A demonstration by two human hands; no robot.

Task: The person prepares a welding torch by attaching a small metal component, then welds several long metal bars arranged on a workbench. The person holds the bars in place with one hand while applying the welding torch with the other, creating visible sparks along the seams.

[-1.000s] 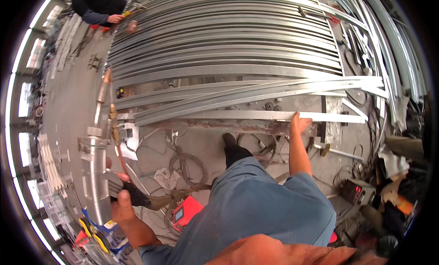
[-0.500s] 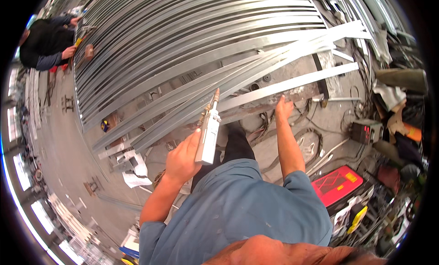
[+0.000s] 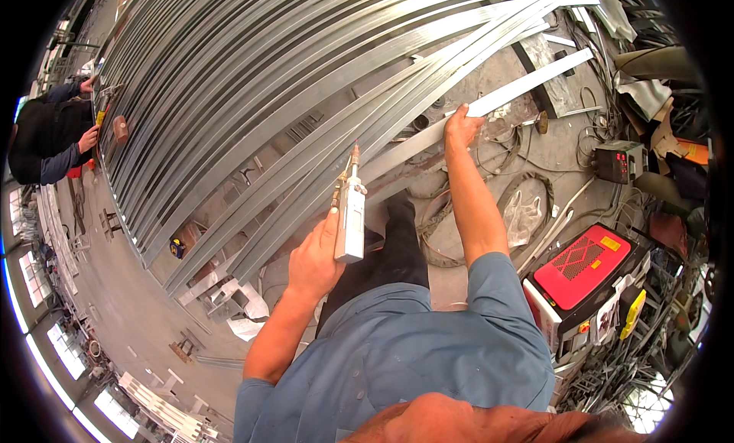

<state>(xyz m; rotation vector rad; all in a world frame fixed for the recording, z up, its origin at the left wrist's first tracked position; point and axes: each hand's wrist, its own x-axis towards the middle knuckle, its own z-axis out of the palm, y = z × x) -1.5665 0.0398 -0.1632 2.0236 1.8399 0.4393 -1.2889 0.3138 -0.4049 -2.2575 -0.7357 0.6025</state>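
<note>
My left hand (image 3: 315,258) is closed around a handheld welding gun (image 3: 351,223) with a pale metal body and a copper-coloured nozzle pointing away from me. Most of the grip is hidden by the fingers. On the right, my right hand (image 3: 462,129) is closed over a loose silver metal tube (image 3: 535,84), gripping it near its middle. This tube slopes up to the right, and its near end passes close to the gun's nozzle. Just beyond it, several other metal tubes (image 3: 428,91) lie at a slant over the large row of parallel bars (image 3: 306,49).
A person (image 3: 53,133) in dark clothes works at the frame's far left edge, near a mallet (image 3: 120,129). To my right stand a red-topped machine (image 3: 585,263) and a small dark box with a display (image 3: 618,160). Cables (image 3: 547,191) coil across the floor.
My right hand has risen from below the loose tube and now grips it. The gun stays in my left hand. My view has shifted, so the surroundings appear turned.
</note>
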